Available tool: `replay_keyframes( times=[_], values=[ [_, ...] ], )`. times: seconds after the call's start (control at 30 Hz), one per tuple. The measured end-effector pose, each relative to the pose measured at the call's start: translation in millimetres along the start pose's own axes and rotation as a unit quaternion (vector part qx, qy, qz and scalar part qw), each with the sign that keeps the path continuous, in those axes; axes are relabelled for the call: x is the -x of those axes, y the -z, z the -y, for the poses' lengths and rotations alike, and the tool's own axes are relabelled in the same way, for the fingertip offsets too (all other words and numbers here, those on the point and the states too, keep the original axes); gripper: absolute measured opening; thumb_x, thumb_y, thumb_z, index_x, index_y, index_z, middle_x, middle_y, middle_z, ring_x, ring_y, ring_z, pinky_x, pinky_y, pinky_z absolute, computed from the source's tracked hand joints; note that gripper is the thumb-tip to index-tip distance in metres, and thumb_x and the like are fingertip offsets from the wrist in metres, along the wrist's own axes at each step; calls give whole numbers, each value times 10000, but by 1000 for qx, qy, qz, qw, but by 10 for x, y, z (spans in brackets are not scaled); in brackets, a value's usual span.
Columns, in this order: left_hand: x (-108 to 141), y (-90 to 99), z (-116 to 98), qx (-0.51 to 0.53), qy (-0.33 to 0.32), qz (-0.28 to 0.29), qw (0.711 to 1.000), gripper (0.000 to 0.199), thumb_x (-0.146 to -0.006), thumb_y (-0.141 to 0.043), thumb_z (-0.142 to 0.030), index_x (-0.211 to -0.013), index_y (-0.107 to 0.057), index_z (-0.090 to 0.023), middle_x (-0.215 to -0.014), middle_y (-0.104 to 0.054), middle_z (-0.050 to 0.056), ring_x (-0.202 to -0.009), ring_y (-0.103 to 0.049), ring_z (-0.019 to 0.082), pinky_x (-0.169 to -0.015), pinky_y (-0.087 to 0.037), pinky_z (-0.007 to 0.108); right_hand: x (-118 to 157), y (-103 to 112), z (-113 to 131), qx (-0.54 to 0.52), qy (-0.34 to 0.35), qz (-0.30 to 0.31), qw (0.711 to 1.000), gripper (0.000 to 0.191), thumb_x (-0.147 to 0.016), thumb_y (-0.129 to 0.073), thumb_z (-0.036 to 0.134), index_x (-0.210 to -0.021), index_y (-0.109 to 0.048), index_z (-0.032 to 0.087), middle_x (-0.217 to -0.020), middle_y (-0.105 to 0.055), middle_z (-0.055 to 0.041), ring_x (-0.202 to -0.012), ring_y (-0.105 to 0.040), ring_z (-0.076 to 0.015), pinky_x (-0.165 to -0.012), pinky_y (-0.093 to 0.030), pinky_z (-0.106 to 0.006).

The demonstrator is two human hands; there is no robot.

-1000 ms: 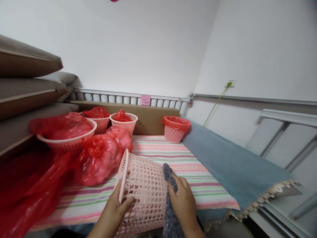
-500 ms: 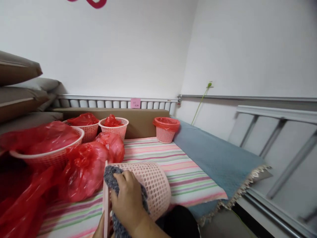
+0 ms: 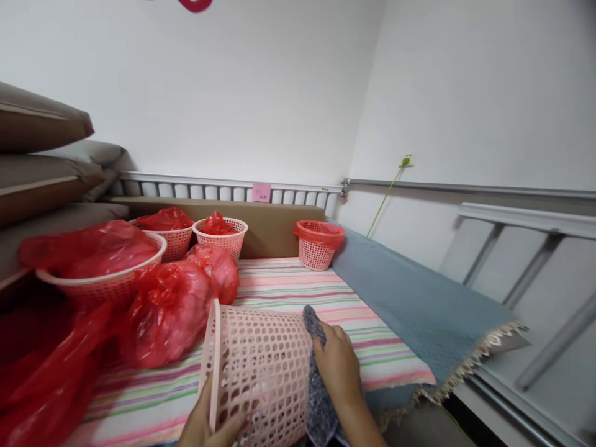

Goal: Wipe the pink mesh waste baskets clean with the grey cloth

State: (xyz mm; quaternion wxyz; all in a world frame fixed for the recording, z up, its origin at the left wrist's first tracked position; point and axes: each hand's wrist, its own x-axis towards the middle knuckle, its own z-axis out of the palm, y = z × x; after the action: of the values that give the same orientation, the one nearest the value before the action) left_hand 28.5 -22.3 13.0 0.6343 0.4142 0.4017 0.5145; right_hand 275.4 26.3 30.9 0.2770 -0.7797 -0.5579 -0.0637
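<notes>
Striped cloth (image 3: 279, 282) lies beneath; near centre, the left hand (image 3: 205, 422) pinches the pink basket (image 3: 265, 366) by its rim — presumably steadying it sideways — while the right hand (image 3: 339, 366) clasps a grey rag (image 3: 319, 385) against its base end. Far right of centre, a red-lined basket (image 3: 315, 254) stands upright.

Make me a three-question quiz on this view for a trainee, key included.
1. Which hand has the gray cloth?
2. True or false: the pink basket in the person's grip stands upright.
3. Fill in: the basket beside the blue cover has a ____ plastic bag over its rim.

Key:
1. The right hand.
2. False; it is tipped sideways, its rim at the left hand.
3. Red.
</notes>
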Motion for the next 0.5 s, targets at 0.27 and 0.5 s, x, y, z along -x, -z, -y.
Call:
replay_keyframes(
  times=[0.27, 0.5],
  values=[
    [94, -4, -56, 16, 21, 38, 999, 1320, -572, -747, -577, -1429, 131, -91, -1032, -707, 219, -989, -652, 358, -728, -532, 403, 137, 34, 64, 3, 3, 13, 1000, 323, -884, -432, 323, -1090, -603, 142, -979, -600, -106, -968, -548, -264, -814, -419, -345],
    [81, 1, 154, 42, -2, 20, 999, 1236, -583, -748, -560, -1437, 39, -136, -1121, -672, 207, -1026, -636, 350, -740, -541, 389, 391, 115, 980, -100, 113, 0, 989, 294, -879, -440, 329, -1019, -636, 162, -966, -620, -112, -941, -569, -260, -824, -441, -369]
  ],
)
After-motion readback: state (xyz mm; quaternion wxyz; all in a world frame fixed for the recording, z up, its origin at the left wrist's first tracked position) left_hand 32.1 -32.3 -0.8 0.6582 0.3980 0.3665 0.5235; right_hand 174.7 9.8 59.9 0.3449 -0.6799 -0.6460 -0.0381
